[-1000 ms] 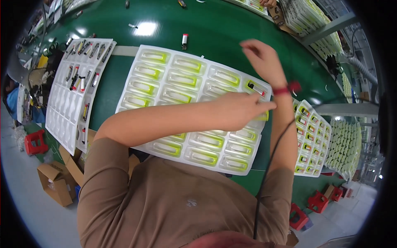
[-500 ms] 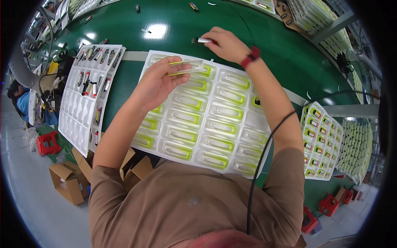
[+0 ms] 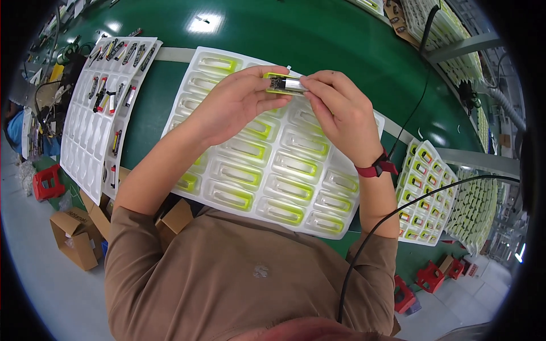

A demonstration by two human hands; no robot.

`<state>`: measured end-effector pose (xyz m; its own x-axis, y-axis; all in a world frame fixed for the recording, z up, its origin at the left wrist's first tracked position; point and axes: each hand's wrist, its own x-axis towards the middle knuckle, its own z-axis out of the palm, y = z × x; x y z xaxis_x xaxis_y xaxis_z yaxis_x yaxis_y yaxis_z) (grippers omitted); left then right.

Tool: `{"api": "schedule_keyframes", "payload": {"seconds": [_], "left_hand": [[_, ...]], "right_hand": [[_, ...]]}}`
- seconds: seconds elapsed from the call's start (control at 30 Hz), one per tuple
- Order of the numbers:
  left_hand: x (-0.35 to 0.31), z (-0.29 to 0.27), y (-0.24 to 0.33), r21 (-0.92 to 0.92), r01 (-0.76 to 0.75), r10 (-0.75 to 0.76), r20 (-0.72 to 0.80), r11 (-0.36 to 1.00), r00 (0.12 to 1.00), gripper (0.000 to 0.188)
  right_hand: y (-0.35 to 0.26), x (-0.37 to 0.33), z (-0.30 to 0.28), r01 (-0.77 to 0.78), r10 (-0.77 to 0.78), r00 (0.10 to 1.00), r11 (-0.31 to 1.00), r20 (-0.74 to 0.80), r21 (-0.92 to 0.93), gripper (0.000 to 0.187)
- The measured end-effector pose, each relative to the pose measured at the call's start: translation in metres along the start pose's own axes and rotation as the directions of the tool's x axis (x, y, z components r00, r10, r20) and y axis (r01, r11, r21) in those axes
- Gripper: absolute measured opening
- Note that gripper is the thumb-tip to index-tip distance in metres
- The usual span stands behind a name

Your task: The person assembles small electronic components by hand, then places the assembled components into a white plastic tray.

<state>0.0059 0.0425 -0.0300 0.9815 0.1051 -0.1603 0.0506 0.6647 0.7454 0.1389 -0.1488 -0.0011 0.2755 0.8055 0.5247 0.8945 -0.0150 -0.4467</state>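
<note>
Above the far edge of a white plastic tray, both my hands meet around one small piece. My left hand is closed on a clear and yellow-green plastic case, thumb below and fingers above. Lying in the case is a small silver battery with a dark circuit board. The fingertips of my right hand pinch the battery's right end; how deep it sits in the case cannot be made out. Several similar yellow-green cases lie in the tray's pockets under my hands.
Left of me a white tray holds several loose battery-and-board pieces. At the right stands another tray of cases with parts inside. A black cable crosses over my right forearm. Cardboard boxes and red stools are on the floor.
My right hand has come back from the far green tabletop, bringing the battery with its board to the case in my left hand. My left hand has shifted right and turned the case.
</note>
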Motion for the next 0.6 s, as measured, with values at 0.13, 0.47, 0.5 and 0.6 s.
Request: {"api": "schedule_keyframes", "payload": {"seconds": [0.13, 0.47, 0.5, 0.6], "left_hand": [[-0.002, 0.006, 0.000, 0.044, 0.008, -0.007, -0.029, 0.999, 1.000, 0.041], [-0.005, 0.001, 0.000, 0.026, -0.012, 0.013, -0.035, 1.000, 0.999, 0.039], [-0.005, -0.001, -0.001, 0.026, -0.016, 0.016, -0.019, 1.000, 1.000, 0.039], [-0.005, -0.005, -0.004, -0.008, -0.025, 0.025, -0.005, 1.000, 1.000, 0.037]], "right_hand": [[-0.002, -0.003, 0.004, 0.020, -0.021, 0.999, 0.999, -0.038, -0.033, 0.025], [-0.010, -0.001, 0.009, -0.005, 0.005, 1.000, 1.000, -0.029, -0.004, 0.025], [-0.010, -0.001, 0.010, -0.003, 0.003, 0.999, 1.000, -0.035, -0.014, 0.026], [-0.011, -0.001, 0.012, 0.008, -0.009, 0.999, 1.000, -0.035, -0.018, 0.027]]}}
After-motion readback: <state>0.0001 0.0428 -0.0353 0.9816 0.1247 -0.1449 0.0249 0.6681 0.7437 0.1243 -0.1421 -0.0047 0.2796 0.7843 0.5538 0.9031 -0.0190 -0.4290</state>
